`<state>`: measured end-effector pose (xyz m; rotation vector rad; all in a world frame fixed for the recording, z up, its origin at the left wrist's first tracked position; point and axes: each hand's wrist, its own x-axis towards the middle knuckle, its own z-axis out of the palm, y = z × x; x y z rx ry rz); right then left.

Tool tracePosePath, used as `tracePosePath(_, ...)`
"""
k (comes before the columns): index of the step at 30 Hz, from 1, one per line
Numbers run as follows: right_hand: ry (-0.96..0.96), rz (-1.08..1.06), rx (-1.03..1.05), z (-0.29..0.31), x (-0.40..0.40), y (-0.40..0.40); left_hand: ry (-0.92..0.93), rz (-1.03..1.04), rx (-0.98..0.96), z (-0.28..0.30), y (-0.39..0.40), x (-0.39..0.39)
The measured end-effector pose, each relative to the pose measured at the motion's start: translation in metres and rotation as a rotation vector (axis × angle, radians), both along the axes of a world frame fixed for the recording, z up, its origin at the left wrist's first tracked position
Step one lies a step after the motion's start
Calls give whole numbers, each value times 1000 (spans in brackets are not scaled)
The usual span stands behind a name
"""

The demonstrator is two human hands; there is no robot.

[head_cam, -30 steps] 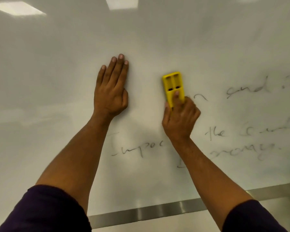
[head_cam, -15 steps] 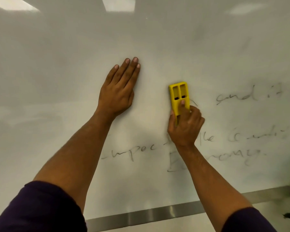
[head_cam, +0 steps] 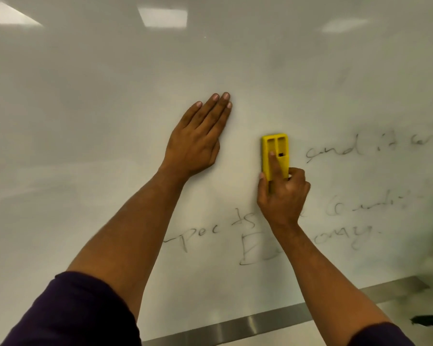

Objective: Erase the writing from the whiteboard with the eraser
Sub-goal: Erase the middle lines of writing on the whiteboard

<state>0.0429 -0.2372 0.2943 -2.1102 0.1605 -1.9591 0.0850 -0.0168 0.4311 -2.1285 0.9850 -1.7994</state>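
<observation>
A large whiteboard (head_cam: 110, 96) fills the view. My right hand (head_cam: 283, 193) grips a yellow eraser (head_cam: 275, 148) and holds it upright against the board, index finger laid along its back. Faint black writing (head_cam: 345, 151) runs to the right of the eraser. More writing (head_cam: 200, 233) sits below, partly hidden behind my right wrist. My left hand (head_cam: 198, 141) presses flat on the board left of the eraser, fingers straight and together. The board left of and above the hands is wiped, with only grey smears.
A metal tray rail (head_cam: 235, 328) runs along the board's bottom edge. A dark object (head_cam: 430, 320) shows at the lower right corner. Ceiling lights reflect at the top of the board.
The view has shifted, so hands and writing sit differently in frame. The eraser has slid a little rightward, over the small stroke that was beside it, nearer the word to its right.
</observation>
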Motion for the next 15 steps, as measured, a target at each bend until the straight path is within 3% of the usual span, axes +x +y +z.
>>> tracePosePath(3, 63, 59, -588, -2, -1, -22, -14, -4, -20, -1, -13, 0)
tracePosePath(4, 64, 48, -588, 0, -2, -32, -17, -3, -21, 0, -15, 0)
tracePosePath(7, -28, 24, -153, 3, -1, -43, -20, -5, 44, 3, -20, 2)
tracePosePath(8, -42, 13, -181, 0, 1, -44, -24, -6, 89, 6, -23, 3)
tracePosePath(10, 27, 26, -502, -2, 0, -53, -38, -12, 170, 11, -31, 3)
tracePosePath(11, 54, 14, -565, 0, -1, -62, -43, -16, 186, 12, -36, 2)
tracePosePath(12, 57, -4, -485, 2, -1, -70, -42, -18, 184, 12, -42, 2)
tracePosePath(14, 9, -1, -95, 6, -4, -73, -20, -24, 159, 12, -54, -1)
tracePosePath(15, -12, -5, -40, 5, -3, -72, -7, -30, 144, 11, -60, -2)
